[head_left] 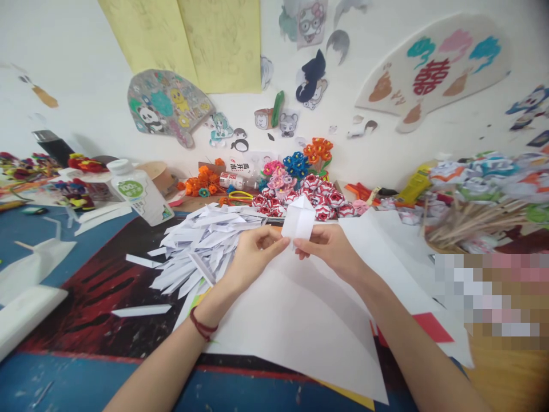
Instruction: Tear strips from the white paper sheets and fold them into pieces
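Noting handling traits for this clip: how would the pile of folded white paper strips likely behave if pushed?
The pile of folded paper strips would probably slide apart rather than move as one, since the strips lie loose and crisscrossed. Each looks thin, so likely light and easily creased. Their flat, straight-edged shapes suggest little rolling.

Red-and-white striped paper flowers (322, 197)
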The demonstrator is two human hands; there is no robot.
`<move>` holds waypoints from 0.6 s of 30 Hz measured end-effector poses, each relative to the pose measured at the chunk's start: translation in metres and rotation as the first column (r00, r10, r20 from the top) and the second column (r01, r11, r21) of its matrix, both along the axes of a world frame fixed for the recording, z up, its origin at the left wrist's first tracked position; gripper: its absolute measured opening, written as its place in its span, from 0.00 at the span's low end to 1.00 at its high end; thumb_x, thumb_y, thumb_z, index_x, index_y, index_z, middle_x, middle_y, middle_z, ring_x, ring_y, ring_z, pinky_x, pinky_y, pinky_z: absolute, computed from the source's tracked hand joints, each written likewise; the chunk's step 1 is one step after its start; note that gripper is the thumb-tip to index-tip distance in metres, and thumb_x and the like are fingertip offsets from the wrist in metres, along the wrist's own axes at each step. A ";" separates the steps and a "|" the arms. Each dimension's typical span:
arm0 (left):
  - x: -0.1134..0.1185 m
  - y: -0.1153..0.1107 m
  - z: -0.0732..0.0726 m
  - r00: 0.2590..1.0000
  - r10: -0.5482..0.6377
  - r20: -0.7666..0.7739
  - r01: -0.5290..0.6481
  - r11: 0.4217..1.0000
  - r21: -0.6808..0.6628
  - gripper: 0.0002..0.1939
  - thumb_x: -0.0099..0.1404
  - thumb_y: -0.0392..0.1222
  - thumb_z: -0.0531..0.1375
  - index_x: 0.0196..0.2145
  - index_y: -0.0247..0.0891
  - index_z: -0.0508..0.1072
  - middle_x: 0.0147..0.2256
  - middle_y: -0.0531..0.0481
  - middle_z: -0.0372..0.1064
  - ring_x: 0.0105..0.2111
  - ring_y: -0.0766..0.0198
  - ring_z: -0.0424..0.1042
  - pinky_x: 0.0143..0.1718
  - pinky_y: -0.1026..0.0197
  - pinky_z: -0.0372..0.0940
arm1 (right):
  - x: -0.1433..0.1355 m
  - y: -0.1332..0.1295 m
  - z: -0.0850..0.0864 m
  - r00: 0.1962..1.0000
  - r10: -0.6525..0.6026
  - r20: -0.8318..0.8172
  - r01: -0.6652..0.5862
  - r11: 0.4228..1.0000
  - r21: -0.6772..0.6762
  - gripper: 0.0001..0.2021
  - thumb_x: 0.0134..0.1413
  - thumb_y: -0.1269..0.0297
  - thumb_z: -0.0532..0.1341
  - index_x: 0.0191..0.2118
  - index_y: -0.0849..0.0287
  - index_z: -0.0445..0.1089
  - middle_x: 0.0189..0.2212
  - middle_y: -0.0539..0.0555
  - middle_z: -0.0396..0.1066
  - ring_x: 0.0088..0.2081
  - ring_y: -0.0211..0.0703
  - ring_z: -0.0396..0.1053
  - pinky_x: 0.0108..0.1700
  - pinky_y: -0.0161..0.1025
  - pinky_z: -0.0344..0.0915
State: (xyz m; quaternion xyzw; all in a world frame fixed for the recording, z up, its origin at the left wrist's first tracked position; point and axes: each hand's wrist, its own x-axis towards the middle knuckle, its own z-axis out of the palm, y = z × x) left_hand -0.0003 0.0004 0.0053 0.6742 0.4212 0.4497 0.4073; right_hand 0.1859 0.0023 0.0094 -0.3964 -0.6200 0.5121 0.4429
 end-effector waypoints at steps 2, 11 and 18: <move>0.001 -0.001 0.000 0.999 0.011 0.044 -0.009 0.999 -0.031 0.13 0.59 0.47 0.62 0.26 0.33 0.70 0.24 0.51 0.68 0.25 0.69 0.63 0.27 0.66 0.57 | 0.000 0.000 0.000 1.000 0.009 0.000 -0.009 1.000 0.003 0.11 0.46 0.57 0.67 0.29 0.61 0.75 0.24 0.53 0.73 0.25 0.39 0.69 0.29 0.38 0.68; 0.001 -0.001 0.000 0.997 0.023 0.076 -0.020 0.999 -0.035 0.13 0.58 0.46 0.63 0.26 0.33 0.70 0.24 0.51 0.68 0.25 0.70 0.63 0.27 0.66 0.56 | 0.000 -0.001 -0.001 1.000 0.022 -0.008 -0.022 1.000 0.002 0.10 0.47 0.59 0.66 0.30 0.63 0.75 0.24 0.53 0.73 0.24 0.38 0.70 0.29 0.37 0.68; 0.000 -0.002 -0.002 0.999 0.017 0.048 -0.017 1.000 -0.006 0.12 0.59 0.45 0.62 0.26 0.33 0.70 0.25 0.51 0.69 0.26 0.69 0.64 0.28 0.66 0.57 | -0.004 -0.001 -0.002 1.000 0.014 -0.024 -0.014 1.000 -0.002 0.11 0.47 0.59 0.67 0.29 0.63 0.74 0.23 0.52 0.71 0.22 0.35 0.67 0.25 0.34 0.66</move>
